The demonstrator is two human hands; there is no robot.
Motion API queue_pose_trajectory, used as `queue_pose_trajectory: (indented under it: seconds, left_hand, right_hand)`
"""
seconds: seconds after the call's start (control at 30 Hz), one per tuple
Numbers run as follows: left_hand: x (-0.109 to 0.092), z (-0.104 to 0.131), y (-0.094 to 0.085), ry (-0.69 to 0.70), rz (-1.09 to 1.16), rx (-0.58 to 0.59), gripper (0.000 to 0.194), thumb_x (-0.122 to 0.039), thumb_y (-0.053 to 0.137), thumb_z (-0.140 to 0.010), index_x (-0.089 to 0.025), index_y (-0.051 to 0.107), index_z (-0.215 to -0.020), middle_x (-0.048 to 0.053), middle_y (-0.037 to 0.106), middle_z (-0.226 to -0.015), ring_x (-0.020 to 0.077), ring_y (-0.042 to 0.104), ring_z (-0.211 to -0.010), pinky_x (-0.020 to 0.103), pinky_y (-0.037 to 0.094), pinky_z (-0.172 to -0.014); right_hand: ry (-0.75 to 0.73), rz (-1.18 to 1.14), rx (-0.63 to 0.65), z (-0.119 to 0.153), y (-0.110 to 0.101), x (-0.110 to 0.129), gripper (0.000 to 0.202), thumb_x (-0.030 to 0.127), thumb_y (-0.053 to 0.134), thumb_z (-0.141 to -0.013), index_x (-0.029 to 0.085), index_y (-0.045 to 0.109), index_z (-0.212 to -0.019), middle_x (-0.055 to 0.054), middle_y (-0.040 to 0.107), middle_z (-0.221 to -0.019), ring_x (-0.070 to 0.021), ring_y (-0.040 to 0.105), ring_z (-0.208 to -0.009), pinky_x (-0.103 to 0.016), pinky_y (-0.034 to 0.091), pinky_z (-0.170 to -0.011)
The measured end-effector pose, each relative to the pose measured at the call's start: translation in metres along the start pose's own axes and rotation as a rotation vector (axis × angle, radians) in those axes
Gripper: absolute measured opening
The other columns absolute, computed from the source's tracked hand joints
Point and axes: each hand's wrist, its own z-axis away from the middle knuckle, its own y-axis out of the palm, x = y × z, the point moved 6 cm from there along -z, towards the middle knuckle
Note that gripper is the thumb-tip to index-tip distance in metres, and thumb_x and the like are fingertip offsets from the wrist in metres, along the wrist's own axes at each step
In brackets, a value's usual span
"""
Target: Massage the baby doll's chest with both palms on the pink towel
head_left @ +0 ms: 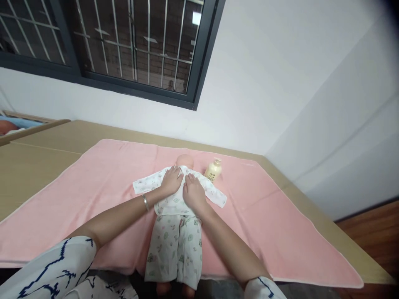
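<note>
A baby doll (185, 160) lies on a pink blanket (109, 174), its head toward the wall and its feet past the near edge. It is dressed in a white printed top (174, 204) and matching trousers (165, 245). My left hand (172, 180) rests flat on the left side of the doll's chest area, fingers stretched out. On the right side of the top lies my right hand (193, 192), also flat with fingers extended. Neither hand grips anything. Just right of the doll's shoulder stands a cream-coloured bottle (213, 169), slightly tilted in view.
The blanket covers much of a wooden table (90, 128) set against a white wall (237, 104). Above is a dark-framed window (190, 93) with metal bars. At far left is a wooden-edged bin (34, 129) with blue and orange things. Brown wood panelling (374, 236) stands at right.
</note>
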Motion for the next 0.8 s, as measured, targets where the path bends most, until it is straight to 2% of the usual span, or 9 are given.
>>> queue_pose_trajectory:
  seconds: [0.1, 0.23, 0.3, 0.43, 0.53, 0.63, 0.7, 0.8]
  left_hand:
    - [-0.004, -0.004, 0.000, 0.001, -0.003, -0.013, 0.045, -0.029, 0.035, -0.098, -0.010, 0.048, -0.137, 0.020, 0.049, -0.145, 0.0321, 0.037, -0.141, 0.055, 0.029, -0.114]
    - [-0.015, 0.018, -0.001, 0.041, -0.002, -0.021, 0.045, -0.026, 0.036, -0.097, -0.013, 0.048, -0.138, 0.017, 0.044, -0.150, 0.0312, 0.032, -0.144, 0.053, 0.026, -0.116]
    - [-0.019, 0.030, -0.003, 0.066, 0.001, -0.024, 0.045, -0.025, 0.036, -0.097, -0.014, 0.048, -0.138, 0.015, 0.043, -0.151, 0.0303, 0.031, -0.144, 0.052, 0.026, -0.117]
    - [-0.015, 0.035, -0.005, 0.070, 0.026, -0.017, 0.044, -0.025, 0.037, -0.096, -0.014, 0.049, -0.138, 0.014, 0.044, -0.151, 0.0289, 0.034, -0.143, 0.050, 0.027, -0.116]
    - [-0.008, 0.022, -0.008, 0.056, 0.038, -0.025, 0.042, -0.026, 0.035, -0.097, -0.013, 0.051, -0.134, 0.016, 0.047, -0.148, 0.0284, 0.037, -0.141, 0.050, 0.030, -0.114]
    - [-0.003, 0.006, -0.009, 0.049, 0.039, -0.035, 0.038, -0.027, 0.032, -0.099, -0.015, 0.055, -0.127, 0.015, 0.053, -0.141, 0.0270, 0.042, -0.138, 0.049, 0.032, -0.112]
    - [-0.002, -0.001, -0.008, 0.047, 0.037, -0.040, 0.036, -0.027, 0.031, -0.099, -0.016, 0.057, -0.122, 0.014, 0.057, -0.137, 0.0267, 0.044, -0.135, 0.048, 0.033, -0.112]
    - [-0.002, -0.002, -0.004, 0.039, 0.026, -0.053, 0.037, -0.026, 0.032, -0.099, -0.014, 0.055, -0.125, 0.015, 0.057, -0.137, 0.0291, 0.043, -0.135, 0.051, 0.033, -0.111]
  right_hand:
    - [-0.017, -0.022, 0.021, -0.009, -0.004, -0.007, 0.040, 0.026, 0.035, -0.099, 0.013, 0.057, -0.129, -0.015, 0.056, -0.138, -0.0243, 0.044, -0.134, -0.038, 0.029, -0.112]
    - [0.048, -0.020, 0.035, -0.036, -0.009, -0.026, 0.041, 0.032, 0.031, -0.101, 0.012, 0.059, -0.124, -0.015, 0.061, -0.130, -0.0235, 0.050, -0.128, -0.039, 0.029, -0.111]
    - [0.081, -0.005, 0.031, -0.041, -0.009, -0.028, 0.043, 0.033, 0.030, -0.101, 0.011, 0.060, -0.123, -0.017, 0.061, -0.129, -0.0250, 0.049, -0.128, -0.042, 0.027, -0.112]
    - [0.090, 0.024, 0.000, -0.020, -0.006, -0.010, 0.047, 0.029, 0.029, -0.100, 0.004, 0.052, -0.133, -0.023, 0.052, -0.139, -0.0290, 0.042, -0.136, -0.046, 0.024, -0.114]
    - [0.068, 0.038, -0.023, 0.009, 0.000, 0.006, 0.052, 0.026, 0.029, -0.099, 0.000, 0.042, -0.142, -0.025, 0.038, -0.150, -0.0298, 0.030, -0.144, -0.046, 0.019, -0.117]
    - [0.014, 0.022, -0.032, 0.030, 0.006, 0.014, 0.053, 0.026, 0.031, -0.098, 0.002, 0.039, -0.145, -0.022, 0.031, -0.155, -0.0283, 0.022, -0.147, -0.046, 0.017, -0.119]
    - [-0.008, -0.010, -0.040, 0.035, 0.007, 0.013, 0.053, 0.026, 0.031, -0.098, 0.004, 0.039, -0.146, -0.020, 0.030, -0.156, -0.0270, 0.021, -0.148, -0.046, 0.017, -0.120]
    - [-0.006, -0.071, -0.051, 0.027, 0.005, 0.004, 0.052, 0.027, 0.030, -0.099, 0.007, 0.041, -0.146, -0.018, 0.035, -0.155, -0.0241, 0.025, -0.147, -0.044, 0.019, -0.120]
